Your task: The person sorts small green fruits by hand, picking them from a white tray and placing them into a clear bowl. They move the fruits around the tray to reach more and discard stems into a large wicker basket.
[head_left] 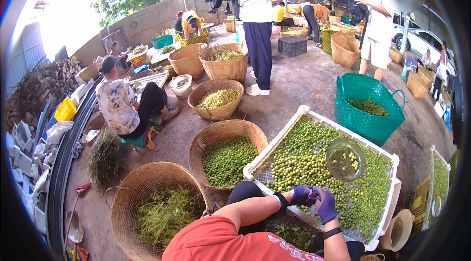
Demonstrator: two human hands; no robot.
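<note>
Standing left of the white plastic mesh tray [275, 141], a round brown wicker basket [231, 129] holds green fruits [228, 162]. Over the tray's near edge, the purple-gloved left hand [303, 195] and purple-gloved right hand [326, 205] meet, fingers curled; any grasp cannot be told. Toward the far edge, a clear round bowl [350, 176] rests on small round green fruits [289, 167].

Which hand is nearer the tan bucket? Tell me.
Right. The right hand is over the tray, left of the bucket; the left hand is over the tray too, but further left and farther from the bucket.
</note>
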